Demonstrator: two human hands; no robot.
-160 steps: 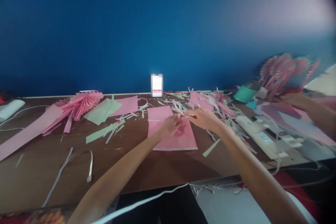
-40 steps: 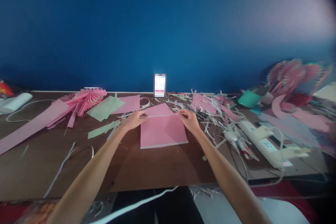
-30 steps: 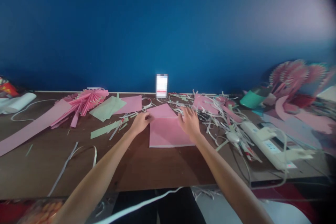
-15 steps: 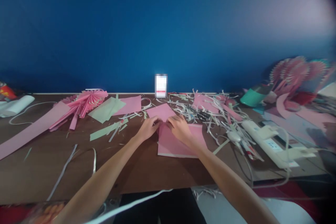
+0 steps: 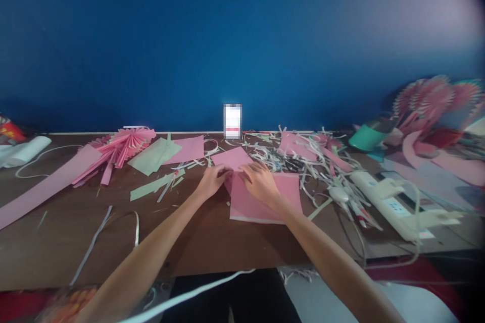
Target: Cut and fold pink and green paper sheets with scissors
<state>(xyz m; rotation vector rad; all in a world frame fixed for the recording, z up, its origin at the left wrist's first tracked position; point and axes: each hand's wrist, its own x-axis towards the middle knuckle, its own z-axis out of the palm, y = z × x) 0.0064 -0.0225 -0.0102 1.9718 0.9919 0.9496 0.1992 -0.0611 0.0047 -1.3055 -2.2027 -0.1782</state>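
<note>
A sheet of pink paper (image 5: 265, 202) with a pale lower edge lies at the middle of the table, in front of me. Beyond it, partly under its upper edge, is another piece of pink paper (image 5: 233, 157). My left hand (image 5: 214, 180) is closed, its thumb and fingers pinching the paper by the upper left corner. Close beside it, my right hand (image 5: 259, 180) has its bent fingers gripping the same upper edge. The hands hide part of where the two papers meet.
Pleated pink paper fans (image 5: 127, 146) and green paper pieces (image 5: 155, 155) lie left. Shredded strips (image 5: 273, 156) pile up beyond the right hand. A power strip (image 5: 382, 207), tape roll (image 5: 366, 137) and more fans (image 5: 428, 98) are right. A lit phone (image 5: 232, 122) leans on the blue wall.
The front pink sheet has shifted slightly right and turned a little. Both hands stay at its upper edge, with the right fingers a little more spread.
</note>
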